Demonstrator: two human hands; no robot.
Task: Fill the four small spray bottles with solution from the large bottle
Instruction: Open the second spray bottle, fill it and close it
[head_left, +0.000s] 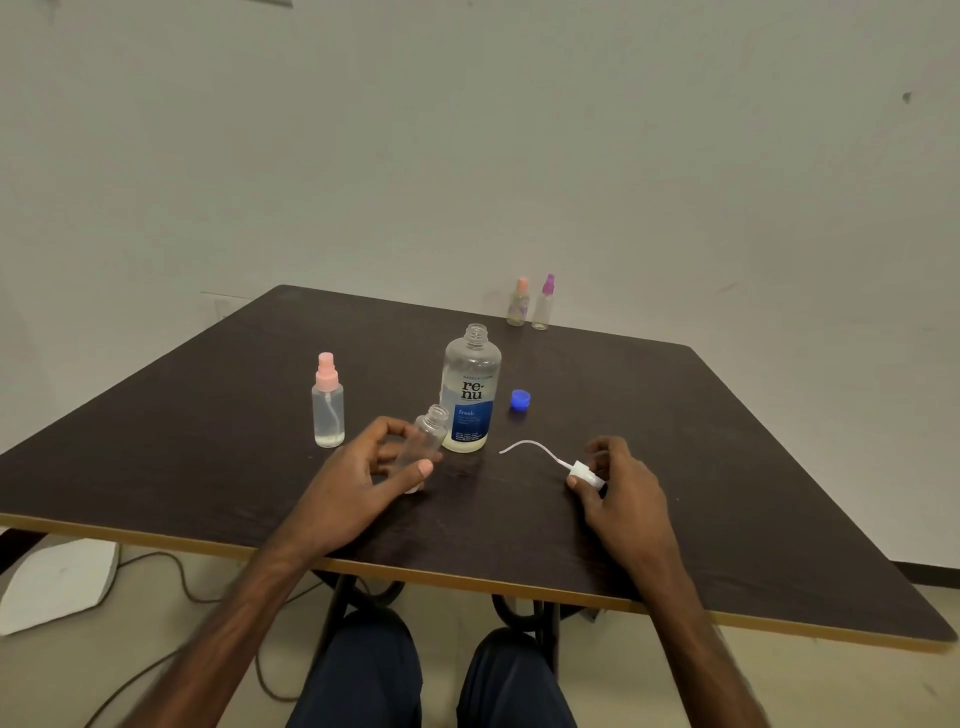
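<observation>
While my left hand (363, 467) curls fingers and thumb loosely round the uncapped small bottle (423, 441), that bottle leans. Its long axis runs from the base by my thumb up and away to the right, and its open neck points at the large bottle (470, 395). The large bottle stands upright and uncapped just beyond my left fingertips, nearer that hand than the right. Its blue cap (520, 400) lies ahead of my right hand (618, 483). That hand pinches the white spray head (584, 474), whose dip tube (530, 448) trails left toward my other hand. I judge pouring comes next, so the right hand would set the head on the worktop (675, 415) and reach forward-left for the large bottle.
</observation>
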